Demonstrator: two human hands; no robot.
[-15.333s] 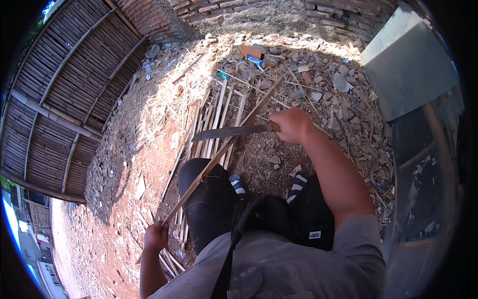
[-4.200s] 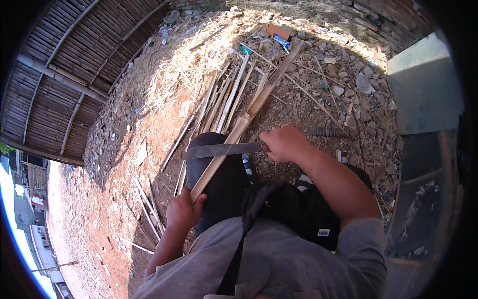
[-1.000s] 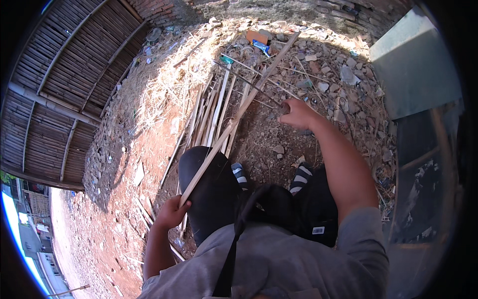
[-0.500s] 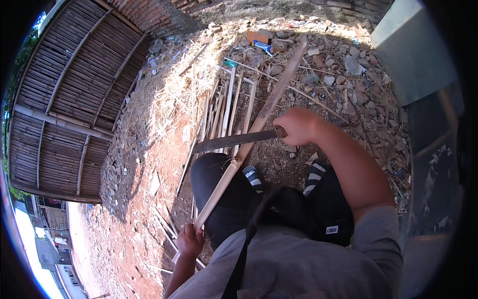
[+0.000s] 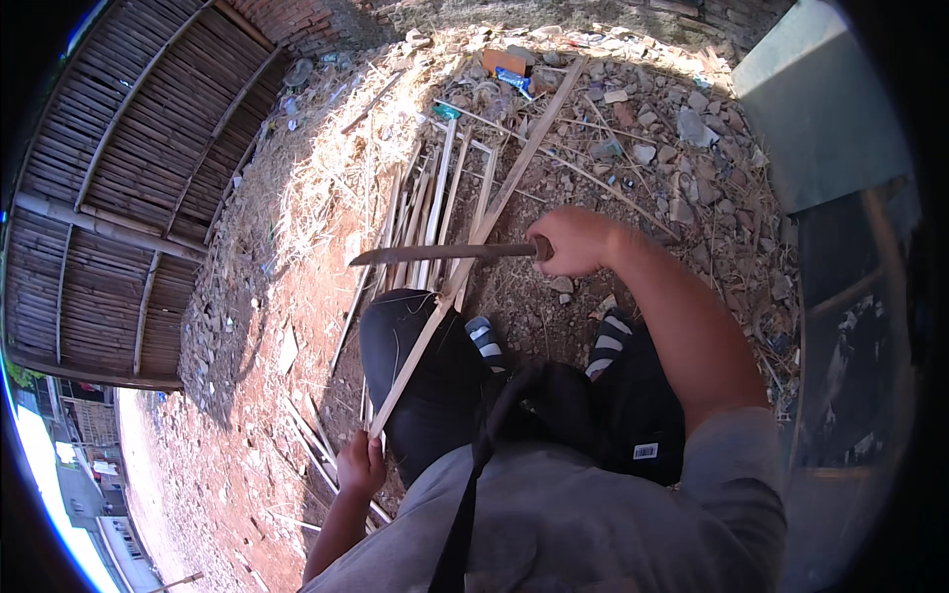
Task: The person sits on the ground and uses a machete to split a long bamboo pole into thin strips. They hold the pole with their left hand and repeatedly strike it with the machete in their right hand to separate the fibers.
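My right hand (image 5: 575, 242) is closed round the handle of a machete (image 5: 420, 254), held nearly level with the blade pointing left. The blade crosses over a long pale bamboo strip (image 5: 407, 371); I cannot tell whether it touches. Near my left hip, my left hand (image 5: 362, 465) grips the strip's near end. The strip slants over my left knee (image 5: 400, 326), and its far end reaches the rubble. Thin curled fibres stand off it by the knee.
Several cut strips (image 5: 435, 212) lie beyond my knee, and more (image 5: 314, 445) near my left hand. Sandalled feet (image 5: 611, 341) are below me. Broken stones (image 5: 682, 188) cover the right side. A bamboo-slat wall (image 5: 109, 198) stands left, a grey panel (image 5: 825, 109) right.
The machete's tip has swung away from me, and its blade now looks thinner, turned more edge-on. My left hand keeps its grip on the strip. The whole view has shifted slightly.
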